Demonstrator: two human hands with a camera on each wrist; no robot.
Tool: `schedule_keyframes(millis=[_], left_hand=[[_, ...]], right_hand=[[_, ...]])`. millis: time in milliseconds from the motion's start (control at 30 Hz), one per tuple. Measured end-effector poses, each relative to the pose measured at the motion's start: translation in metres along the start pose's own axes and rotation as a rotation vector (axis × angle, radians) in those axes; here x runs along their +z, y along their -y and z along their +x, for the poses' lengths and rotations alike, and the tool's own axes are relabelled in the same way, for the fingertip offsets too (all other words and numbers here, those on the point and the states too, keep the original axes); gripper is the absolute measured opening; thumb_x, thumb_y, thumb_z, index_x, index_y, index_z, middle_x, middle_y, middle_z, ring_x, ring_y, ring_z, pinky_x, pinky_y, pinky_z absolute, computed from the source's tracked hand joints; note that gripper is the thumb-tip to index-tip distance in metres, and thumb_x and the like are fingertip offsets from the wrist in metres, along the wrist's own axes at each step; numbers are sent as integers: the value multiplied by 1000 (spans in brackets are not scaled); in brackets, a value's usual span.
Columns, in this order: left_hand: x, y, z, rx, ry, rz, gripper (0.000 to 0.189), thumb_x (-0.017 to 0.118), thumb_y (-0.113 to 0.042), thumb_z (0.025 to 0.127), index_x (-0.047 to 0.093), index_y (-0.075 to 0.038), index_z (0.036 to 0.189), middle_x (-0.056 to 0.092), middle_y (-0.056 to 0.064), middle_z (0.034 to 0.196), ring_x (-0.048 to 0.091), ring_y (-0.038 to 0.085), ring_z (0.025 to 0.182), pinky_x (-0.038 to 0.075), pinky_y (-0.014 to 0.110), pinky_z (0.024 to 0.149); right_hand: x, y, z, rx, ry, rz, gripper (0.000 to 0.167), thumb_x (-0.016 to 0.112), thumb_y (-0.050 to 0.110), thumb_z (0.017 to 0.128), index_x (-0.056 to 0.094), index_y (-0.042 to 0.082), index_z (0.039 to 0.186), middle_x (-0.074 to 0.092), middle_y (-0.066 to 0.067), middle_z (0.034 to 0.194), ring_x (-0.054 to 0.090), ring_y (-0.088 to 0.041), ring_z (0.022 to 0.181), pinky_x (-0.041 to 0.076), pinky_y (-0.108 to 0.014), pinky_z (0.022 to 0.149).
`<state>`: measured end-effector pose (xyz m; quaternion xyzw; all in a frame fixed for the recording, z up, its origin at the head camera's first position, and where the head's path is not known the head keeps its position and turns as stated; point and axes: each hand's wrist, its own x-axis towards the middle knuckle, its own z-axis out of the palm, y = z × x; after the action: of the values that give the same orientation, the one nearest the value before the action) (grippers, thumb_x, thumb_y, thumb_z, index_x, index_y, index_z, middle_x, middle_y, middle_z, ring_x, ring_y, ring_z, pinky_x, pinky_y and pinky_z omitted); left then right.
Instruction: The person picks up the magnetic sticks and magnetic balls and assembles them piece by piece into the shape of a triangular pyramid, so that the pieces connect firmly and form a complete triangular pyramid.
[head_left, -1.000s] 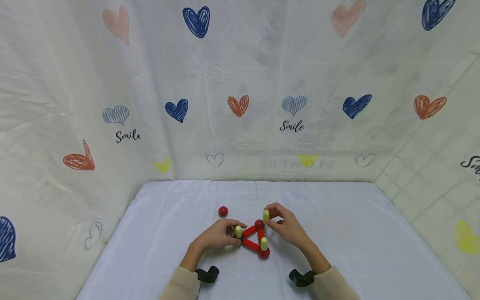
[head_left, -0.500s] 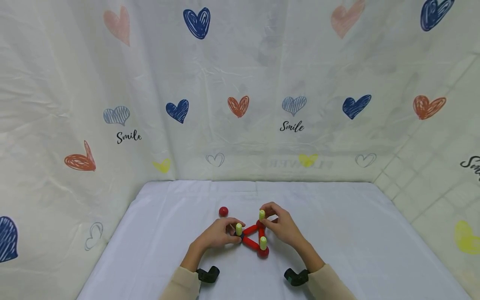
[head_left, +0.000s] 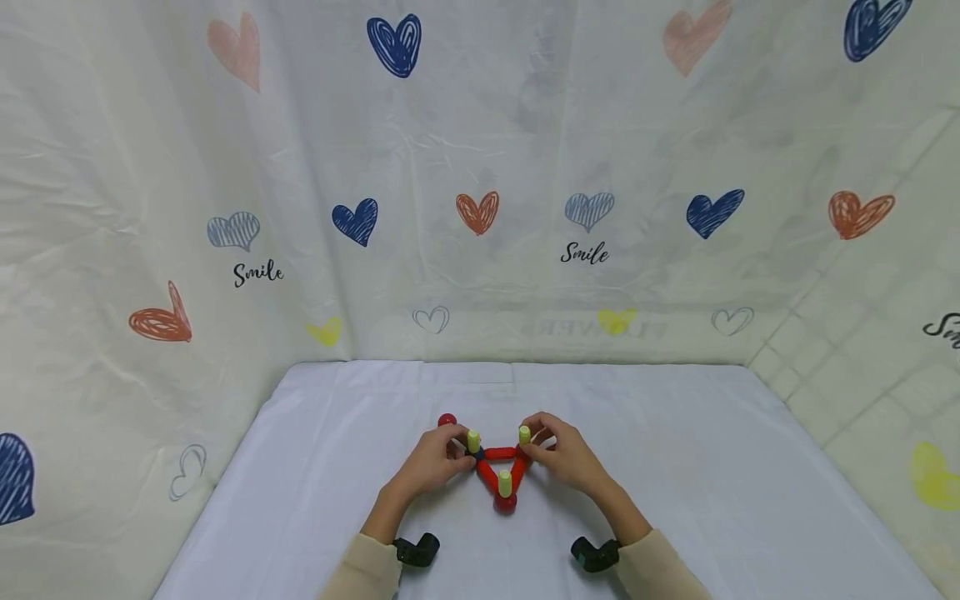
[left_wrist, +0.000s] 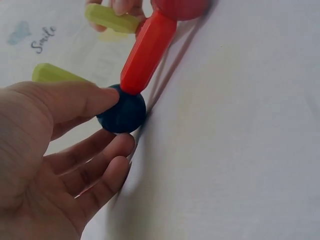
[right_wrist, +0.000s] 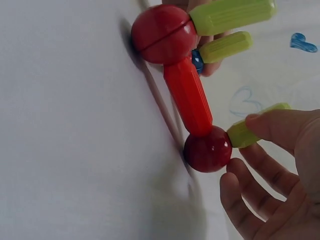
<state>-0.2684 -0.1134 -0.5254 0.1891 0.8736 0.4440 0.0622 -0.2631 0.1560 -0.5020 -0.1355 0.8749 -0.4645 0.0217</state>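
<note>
A triangle of red building rods [head_left: 500,453] lies on the table, joined by balls at its corners. My left hand [head_left: 433,460] pinches the blue ball [left_wrist: 122,112] at the far left corner, from which a green rod [head_left: 473,442] stands up. With thumb and fingers, my right hand [head_left: 567,455] pinches another green rod [right_wrist: 242,135], which touches the red ball [right_wrist: 207,150] at the far right corner. The near corner is a red ball [head_left: 506,503] with an upright green rod [head_left: 505,482] on top. In the right wrist view, another red rod [right_wrist: 189,97] links both red balls.
A loose red ball [head_left: 447,419] sits just behind my left hand. White cloth [head_left: 675,467] covers the table, and a curtain with printed hearts [head_left: 480,275] hangs behind and at the sides. Each wrist carries a black camera [head_left: 417,550].
My right hand has brought its green rod leftward onto the far right red ball. The triangle has turned, its near corner swinging left, while my left hand moved away from me with the blue ball.
</note>
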Motion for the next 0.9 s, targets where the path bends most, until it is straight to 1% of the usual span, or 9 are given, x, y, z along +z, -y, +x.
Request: schedule_keyframes(millis=[100, 167, 367, 500, 667, 767, 900], left_hand=[[0, 1, 1, -19, -26, 3, 30, 78, -16, 90, 68, -15, 118, 70, -1, 108, 61, 13, 88, 53, 24, 78], [0, 1, 1, -31, -38, -2, 30, 78, -16, 90, 67, -15, 118, 71, 0, 109, 62, 13, 88, 53, 24, 79], [0, 1, 3, -33, -78, -10, 28, 78, -16, 90, 68, -15, 116, 71, 0, 109, 62, 13, 89, 53, 24, 80], [0, -1, 3, -29, -106, 0, 28, 79, -18, 90, 67, -15, 116, 68, -1, 102, 60, 12, 85, 52, 23, 74], [-1, -5, 1, -32, -110, -3, 30, 80, -21, 89, 66, -15, 115, 64, -3, 88, 57, 12, 75, 49, 23, 65], [-1, -7, 0, -22, -114, -8, 29, 80, -21, 89, 66, -16, 114, 64, -3, 86, 57, 11, 75, 49, 23, 65], [-2, -8, -1, -1, -120, -22, 26, 79, -22, 90, 66, -17, 113, 66, -3, 90, 59, 11, 79, 51, 23, 69]], right_hand=[[-2, -1, -1, -19, 24, -12, 24, 73, 11, 94, 66, 18, 115, 67, 1, 104, 62, -17, 97, 52, -30, 80], [-4, -1, -2, -23, 38, -19, 23, 73, 12, 94, 66, 19, 115, 68, 2, 104, 62, -17, 97, 52, -30, 81], [-8, -2, -2, -27, 78, -47, 23, 72, 16, 95, 66, 21, 117, 69, 5, 106, 62, -16, 98, 52, -32, 84], [-11, -3, -2, -33, 96, -49, 23, 72, 19, 96, 67, 21, 118, 70, 5, 106, 62, -17, 100, 52, -34, 86], [-12, -6, -1, -25, 120, -39, 25, 71, 21, 97, 67, 19, 121, 70, 3, 107, 62, -18, 101, 53, -32, 80], [-13, -6, -2, -16, 130, -38, 27, 71, 22, 97, 66, 18, 123, 70, 2, 108, 62, -19, 100, 53, -30, 76], [-13, -7, -2, -6, 129, -39, 28, 71, 20, 97, 66, 17, 124, 70, 1, 108, 62, -19, 100, 53, -29, 75]])
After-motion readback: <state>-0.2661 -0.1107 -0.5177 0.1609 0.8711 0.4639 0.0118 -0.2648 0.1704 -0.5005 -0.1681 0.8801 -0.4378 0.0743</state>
